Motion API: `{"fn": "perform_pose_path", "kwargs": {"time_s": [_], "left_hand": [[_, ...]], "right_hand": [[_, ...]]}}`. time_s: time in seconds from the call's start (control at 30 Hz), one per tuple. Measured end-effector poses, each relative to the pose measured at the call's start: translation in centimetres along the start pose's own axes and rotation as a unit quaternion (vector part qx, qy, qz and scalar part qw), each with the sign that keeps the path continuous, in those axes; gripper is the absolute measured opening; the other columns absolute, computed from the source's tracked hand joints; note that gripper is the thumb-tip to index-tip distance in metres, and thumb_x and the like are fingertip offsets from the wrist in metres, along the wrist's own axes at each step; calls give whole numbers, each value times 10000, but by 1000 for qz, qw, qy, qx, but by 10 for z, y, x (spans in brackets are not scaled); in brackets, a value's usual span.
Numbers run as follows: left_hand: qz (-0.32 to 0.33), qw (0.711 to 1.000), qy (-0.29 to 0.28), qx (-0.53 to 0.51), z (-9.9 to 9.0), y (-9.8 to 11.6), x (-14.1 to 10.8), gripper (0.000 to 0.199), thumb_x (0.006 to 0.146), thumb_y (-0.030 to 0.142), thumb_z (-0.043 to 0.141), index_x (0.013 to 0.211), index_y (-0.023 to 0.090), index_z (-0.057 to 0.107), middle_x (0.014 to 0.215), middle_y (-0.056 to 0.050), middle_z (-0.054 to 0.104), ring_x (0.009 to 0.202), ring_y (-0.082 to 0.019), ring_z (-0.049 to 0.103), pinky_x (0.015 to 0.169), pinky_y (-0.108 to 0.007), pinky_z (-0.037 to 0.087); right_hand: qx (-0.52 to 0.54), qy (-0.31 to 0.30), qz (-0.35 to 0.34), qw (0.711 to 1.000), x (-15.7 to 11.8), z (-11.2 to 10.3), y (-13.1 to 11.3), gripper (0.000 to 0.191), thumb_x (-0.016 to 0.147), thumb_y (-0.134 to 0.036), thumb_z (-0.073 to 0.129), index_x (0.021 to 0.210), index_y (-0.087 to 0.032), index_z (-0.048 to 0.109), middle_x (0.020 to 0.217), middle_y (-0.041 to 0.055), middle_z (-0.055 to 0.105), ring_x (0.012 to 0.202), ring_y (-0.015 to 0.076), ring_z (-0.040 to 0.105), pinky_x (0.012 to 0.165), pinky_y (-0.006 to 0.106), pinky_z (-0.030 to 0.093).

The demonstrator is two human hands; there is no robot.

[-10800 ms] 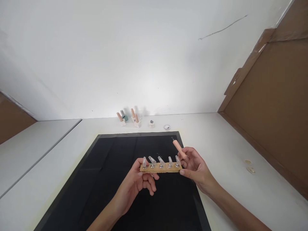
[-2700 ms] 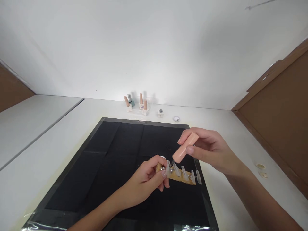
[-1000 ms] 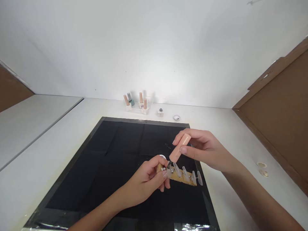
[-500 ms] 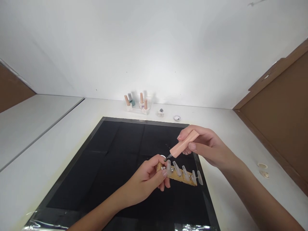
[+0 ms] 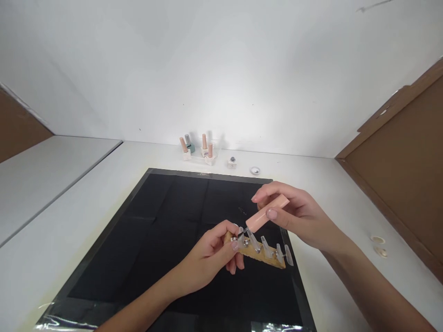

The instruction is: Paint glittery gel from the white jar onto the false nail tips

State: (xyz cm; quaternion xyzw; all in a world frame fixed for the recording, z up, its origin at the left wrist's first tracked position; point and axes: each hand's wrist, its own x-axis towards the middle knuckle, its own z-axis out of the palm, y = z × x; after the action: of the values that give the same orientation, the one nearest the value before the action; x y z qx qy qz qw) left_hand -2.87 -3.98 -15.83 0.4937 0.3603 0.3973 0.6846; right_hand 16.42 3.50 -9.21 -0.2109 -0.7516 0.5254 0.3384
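Observation:
A tan bar carries several clear nail tips standing in a row on small metallic balls. Its left end is gripped between the thumb and fingers of my left hand. Above it, my right hand pinches a peach-coloured brush cap, tilted down to the left. The dark brush under the cap is at the leftmost nail tip, near my left thumb; whether it touches the tip is hard to tell.
Several polish bottles stand in a clear holder at the back. Right of them are a small white bottle and a round dish. Two small round pieces lie right of the black mat.
The brush cap has shifted slightly down and right and lies at a flatter angle. The brush has moved from above my left fingertip to the leftmost nail tip. My right fingers have shifted on the cap.

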Motion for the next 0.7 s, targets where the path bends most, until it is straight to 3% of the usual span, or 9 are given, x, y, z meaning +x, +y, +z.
{"fn": "perform_pose_path", "kwargs": {"time_s": [0.2,0.7], "left_hand": [[-1,1000,0,4,0,4,0,258,881,427,502,857,170,494,644,16,590,544,-73,518,543,-205,428],[8,1000,-7,-18,2,3,0,236,877,410,518,835,178,504,632,19,597,535,-68,522,534,-188,426]], "right_hand": [[-16,-19,20,999,0,-3,-1,23,888,-237,571,911,-236,576,756,-26,557,665,84,505,578,180,425],[-57,-30,38,997,2,-6,2,14,877,-204,567,873,-217,563,750,-17,587,690,104,515,588,208,416]]}}
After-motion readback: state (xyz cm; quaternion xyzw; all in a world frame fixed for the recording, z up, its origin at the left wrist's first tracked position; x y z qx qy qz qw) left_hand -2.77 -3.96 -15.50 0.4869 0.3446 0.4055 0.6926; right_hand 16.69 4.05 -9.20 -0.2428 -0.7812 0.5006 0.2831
